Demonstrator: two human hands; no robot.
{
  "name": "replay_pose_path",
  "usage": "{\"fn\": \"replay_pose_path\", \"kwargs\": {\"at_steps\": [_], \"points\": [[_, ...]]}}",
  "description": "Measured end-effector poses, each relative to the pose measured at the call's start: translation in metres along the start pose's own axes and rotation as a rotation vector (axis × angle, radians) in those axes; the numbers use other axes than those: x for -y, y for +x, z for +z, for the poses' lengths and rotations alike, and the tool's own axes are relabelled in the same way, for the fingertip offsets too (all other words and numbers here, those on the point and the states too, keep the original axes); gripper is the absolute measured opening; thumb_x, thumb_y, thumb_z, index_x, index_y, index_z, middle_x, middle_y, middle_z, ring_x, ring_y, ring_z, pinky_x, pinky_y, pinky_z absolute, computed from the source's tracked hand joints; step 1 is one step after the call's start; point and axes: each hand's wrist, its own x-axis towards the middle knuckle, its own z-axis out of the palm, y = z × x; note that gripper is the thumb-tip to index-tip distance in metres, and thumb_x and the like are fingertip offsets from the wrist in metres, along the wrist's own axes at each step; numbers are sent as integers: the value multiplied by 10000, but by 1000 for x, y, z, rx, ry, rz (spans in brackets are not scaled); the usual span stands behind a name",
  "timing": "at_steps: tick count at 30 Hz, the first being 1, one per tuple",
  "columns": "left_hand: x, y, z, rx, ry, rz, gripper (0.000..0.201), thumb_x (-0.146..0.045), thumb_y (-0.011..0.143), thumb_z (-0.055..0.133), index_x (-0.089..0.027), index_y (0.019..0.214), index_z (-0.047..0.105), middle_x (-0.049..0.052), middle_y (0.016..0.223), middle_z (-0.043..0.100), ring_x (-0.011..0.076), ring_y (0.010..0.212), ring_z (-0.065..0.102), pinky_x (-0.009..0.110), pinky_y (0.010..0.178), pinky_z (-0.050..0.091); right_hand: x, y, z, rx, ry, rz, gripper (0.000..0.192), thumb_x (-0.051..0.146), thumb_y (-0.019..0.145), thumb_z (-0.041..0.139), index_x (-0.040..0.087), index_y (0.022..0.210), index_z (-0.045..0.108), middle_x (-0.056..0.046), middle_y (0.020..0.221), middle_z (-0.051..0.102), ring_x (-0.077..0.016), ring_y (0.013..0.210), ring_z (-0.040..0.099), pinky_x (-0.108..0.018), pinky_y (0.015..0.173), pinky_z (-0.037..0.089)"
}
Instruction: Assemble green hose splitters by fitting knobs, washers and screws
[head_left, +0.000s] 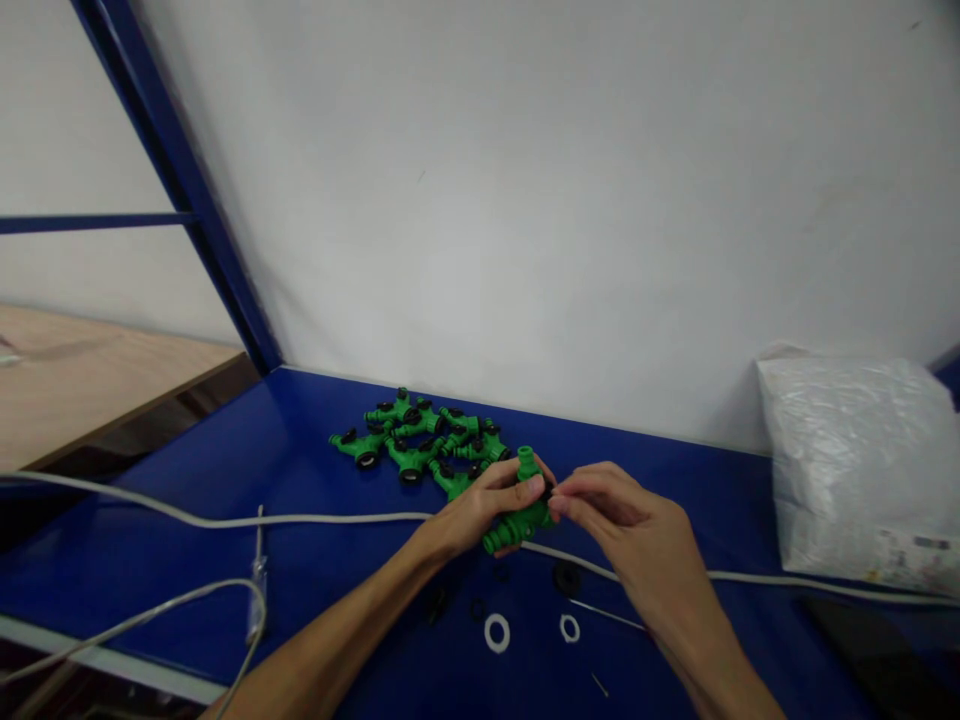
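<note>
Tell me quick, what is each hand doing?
Left hand: closed around a green connector.
Right hand: fingertips pinched at the connector's side; whether they hold a small part cannot be told.

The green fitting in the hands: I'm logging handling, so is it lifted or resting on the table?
Cannot tell: the left hand grips the green fitting low over the blue table, hiding its underside.

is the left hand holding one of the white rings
No, the left hand grips a green fitting, while both white rings lie loose on the blue table.
</note>
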Motion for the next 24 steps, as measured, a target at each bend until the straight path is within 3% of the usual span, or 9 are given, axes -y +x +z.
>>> {"fn": "replay_pose_path", "kwargs": {"at_steps": [4,8,14,20,22,24], "points": [[-2,0,1,38,8,8,422,-549,867,654,-139,963,628,-13,721,563,54,407,451,164,323,341,-7,5,-6,106,199,216,361,329,618,911,224,837,645,52,708,596,-131,645,561,-242,576,421],[-3,-1,1,58,-7,-3,397,-534,869,654,-146,940,612,-20,709,550,51,402,443,159,327,348,-9,2,-5,206,332,306,380,419,686,880,213,845,604,40,736,596,-115,640,499,-239,571,376],[4,0,-2,35,-13,-31,363,-507,883,642,-151,942,601,2,740,592,55,389,463,159,311,333,-12,2,1,227,366,292,413,446,694,878,213,853,576,46,718,577,-116,645,487,-244,570,356],[7,2,-5,50,-159,-17,344,-468,894,621,-129,954,603,7,722,586,44,344,422,154,277,306,-12,6,5,232,394,246,467,496,661,883,216,858,566,38,741,580,-120,637,504,-241,544,379],[5,4,-5,77,-229,35,345,-467,899,602,-123,933,605,15,740,580,38,336,410,149,260,275,-14,-5,-5,242,307,184,450,526,714,838,223,947,602,9,818,626,-142,686,565,-251,575,440],[3,6,-6,110,-293,88,330,-454,899,593,-125,928,606,32,794,593,29,334,402,144,247,254,-23,-27,-25,189,40,112,347,526,835,731,237,1006,646,-15,851,660,-170,757,636,-260,635,509]]}}
